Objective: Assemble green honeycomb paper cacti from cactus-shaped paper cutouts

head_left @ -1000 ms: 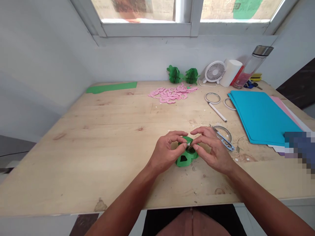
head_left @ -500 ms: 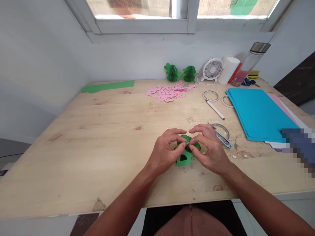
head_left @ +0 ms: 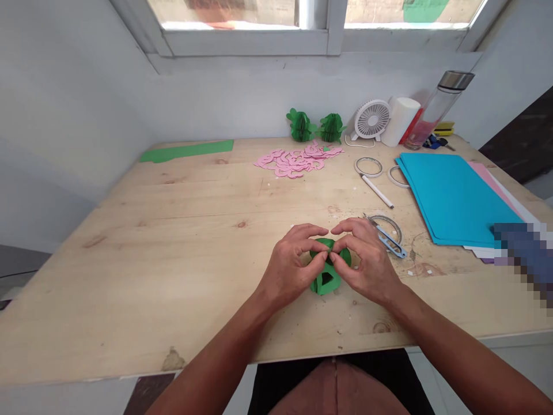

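Observation:
A green paper piece [head_left: 327,281] with a dark opening in its lower part lies near the table's front edge, between both hands. My left hand [head_left: 294,260] pinches its upper middle with thumb and index finger from the left. From the right, my right hand [head_left: 367,259] pinches the same spot, the fingertips of both hands nearly touching. The other fingers of each hand are curved above the paper. Fingertips hide the exact point where the paper is gripped.
Beyond my right hand are a cutter [head_left: 391,242] and a tape roll [head_left: 395,223]. Farther back are a white pen [head_left: 377,191], pink cutouts [head_left: 298,160], green paper figures [head_left: 301,127], a fan [head_left: 372,120] and a bottle [head_left: 436,112]. Blue sheets [head_left: 458,199] lie right.
The lower part of the green paper has turned slightly and shifted right. Both hands keep their pinch, with fingertips slightly closer together. The view has tilted a little.

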`<action>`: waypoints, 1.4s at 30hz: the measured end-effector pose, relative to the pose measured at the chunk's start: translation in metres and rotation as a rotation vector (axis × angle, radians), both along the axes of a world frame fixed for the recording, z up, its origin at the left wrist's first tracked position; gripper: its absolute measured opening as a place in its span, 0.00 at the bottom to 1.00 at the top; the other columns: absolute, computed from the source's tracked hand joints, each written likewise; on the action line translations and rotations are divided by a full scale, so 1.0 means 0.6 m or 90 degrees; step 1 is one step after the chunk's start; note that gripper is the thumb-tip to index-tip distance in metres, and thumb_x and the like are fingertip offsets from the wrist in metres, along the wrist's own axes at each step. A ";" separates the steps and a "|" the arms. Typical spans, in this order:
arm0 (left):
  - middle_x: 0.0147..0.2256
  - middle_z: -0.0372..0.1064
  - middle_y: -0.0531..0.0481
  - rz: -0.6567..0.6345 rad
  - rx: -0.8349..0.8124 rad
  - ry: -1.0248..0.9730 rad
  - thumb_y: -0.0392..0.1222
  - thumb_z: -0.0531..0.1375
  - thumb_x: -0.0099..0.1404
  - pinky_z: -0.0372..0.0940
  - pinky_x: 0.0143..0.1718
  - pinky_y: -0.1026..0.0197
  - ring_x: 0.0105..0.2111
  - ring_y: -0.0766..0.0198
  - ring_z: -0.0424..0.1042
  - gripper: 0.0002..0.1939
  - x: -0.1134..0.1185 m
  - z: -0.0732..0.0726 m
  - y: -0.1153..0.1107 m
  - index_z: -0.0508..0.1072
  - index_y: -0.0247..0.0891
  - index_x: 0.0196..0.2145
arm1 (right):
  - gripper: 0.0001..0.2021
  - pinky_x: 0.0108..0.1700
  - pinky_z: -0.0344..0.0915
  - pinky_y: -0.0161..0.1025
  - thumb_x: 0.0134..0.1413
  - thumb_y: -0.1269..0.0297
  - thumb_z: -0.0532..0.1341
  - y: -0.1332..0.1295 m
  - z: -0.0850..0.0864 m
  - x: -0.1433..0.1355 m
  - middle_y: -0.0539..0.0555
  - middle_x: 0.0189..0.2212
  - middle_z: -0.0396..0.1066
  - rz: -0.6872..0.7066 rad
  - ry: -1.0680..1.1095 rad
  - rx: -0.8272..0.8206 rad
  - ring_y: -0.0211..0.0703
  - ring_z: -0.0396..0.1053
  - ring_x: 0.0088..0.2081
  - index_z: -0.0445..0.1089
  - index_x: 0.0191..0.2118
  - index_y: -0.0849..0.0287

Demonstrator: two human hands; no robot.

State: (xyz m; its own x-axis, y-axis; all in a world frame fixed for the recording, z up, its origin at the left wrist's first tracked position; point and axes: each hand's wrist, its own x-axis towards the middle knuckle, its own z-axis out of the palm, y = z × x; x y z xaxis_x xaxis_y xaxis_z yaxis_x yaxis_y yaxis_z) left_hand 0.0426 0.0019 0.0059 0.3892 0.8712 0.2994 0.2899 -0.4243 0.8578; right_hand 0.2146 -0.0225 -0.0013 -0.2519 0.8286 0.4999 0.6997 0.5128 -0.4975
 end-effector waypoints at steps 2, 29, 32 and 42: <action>0.42 0.75 0.48 0.000 0.007 0.005 0.32 0.58 0.57 0.67 0.48 0.51 0.47 0.56 0.70 0.08 0.000 -0.001 0.000 0.77 0.42 0.27 | 0.05 0.45 0.60 0.52 0.49 0.72 0.60 0.001 -0.001 0.000 0.56 0.41 0.69 0.000 0.002 -0.005 0.52 0.64 0.46 0.64 0.29 0.55; 0.42 0.74 0.48 0.011 -0.014 -0.002 0.33 0.59 0.58 0.67 0.48 0.52 0.47 0.57 0.70 0.07 0.000 -0.002 0.001 0.76 0.40 0.27 | 0.06 0.45 0.62 0.49 0.49 0.75 0.58 0.003 0.001 -0.001 0.56 0.38 0.70 0.006 0.025 -0.013 0.49 0.65 0.44 0.65 0.29 0.57; 0.42 0.75 0.48 0.013 -0.029 -0.010 0.33 0.59 0.58 0.66 0.49 0.52 0.46 0.57 0.71 0.07 -0.001 -0.003 0.002 0.76 0.40 0.27 | 0.06 0.44 0.62 0.48 0.49 0.75 0.57 0.004 0.001 -0.002 0.55 0.36 0.70 0.004 0.039 -0.015 0.49 0.65 0.43 0.65 0.29 0.57; 0.42 0.75 0.48 0.012 -0.039 -0.019 0.33 0.59 0.57 0.66 0.49 0.53 0.46 0.58 0.71 0.07 -0.001 -0.005 0.003 0.77 0.41 0.27 | 0.03 0.45 0.61 0.49 0.49 0.71 0.60 0.003 0.000 -0.002 0.55 0.37 0.70 -0.001 0.044 -0.053 0.50 0.65 0.44 0.66 0.29 0.56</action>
State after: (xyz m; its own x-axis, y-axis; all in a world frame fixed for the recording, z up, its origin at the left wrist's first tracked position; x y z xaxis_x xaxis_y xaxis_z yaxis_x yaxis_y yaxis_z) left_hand 0.0421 0.0037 0.0030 0.3645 0.8954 0.2559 0.2713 -0.3650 0.8906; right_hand 0.2137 -0.0206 -0.0014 -0.2182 0.8682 0.4456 0.6623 0.4671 -0.5858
